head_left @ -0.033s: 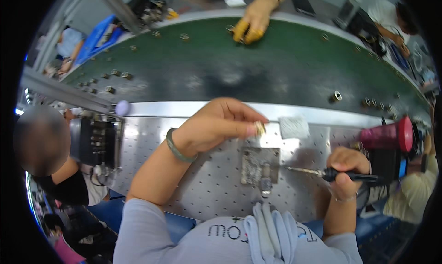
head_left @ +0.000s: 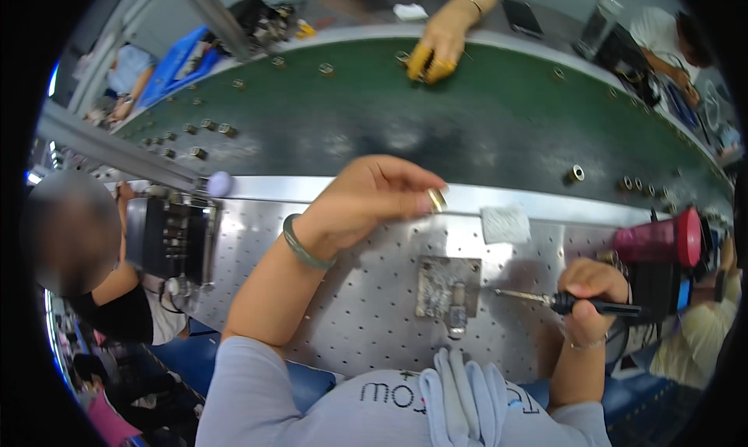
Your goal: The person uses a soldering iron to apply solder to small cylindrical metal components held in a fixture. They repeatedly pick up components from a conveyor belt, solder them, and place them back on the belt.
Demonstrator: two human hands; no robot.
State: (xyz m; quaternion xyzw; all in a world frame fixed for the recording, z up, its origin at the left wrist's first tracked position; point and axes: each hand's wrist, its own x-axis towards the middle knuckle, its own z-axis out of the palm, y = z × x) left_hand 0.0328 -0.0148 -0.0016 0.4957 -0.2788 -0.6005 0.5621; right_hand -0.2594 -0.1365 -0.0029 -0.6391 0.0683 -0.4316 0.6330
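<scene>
Between thumb and fingertips, my left hand [head_left: 378,191] pinches a small brass-coloured metal cylinder [head_left: 437,201], raised near the bench's far edge. A soldering iron [head_left: 573,303] with a black handle is gripped in my right hand [head_left: 594,287], its thin metal tip pointing left. That tip sits just right of a square metal plate [head_left: 432,287] on the bench, apart from it. A short shiny cylindrical piece [head_left: 457,314] is at the plate's near edge.
A white folded pad [head_left: 505,224] lies right of the plate on the perforated metal bench [head_left: 374,291]. Beyond runs a green belt [head_left: 483,127] with several metal cylinders. A co-worker's hand [head_left: 440,49] with yellow finger covers reaches over it. A pink container [head_left: 658,240] stands right.
My left hand has shifted slightly away from me, toward the belt, and the brass cylinder shows at a different tilt. My right hand stays about where it was with the iron.
</scene>
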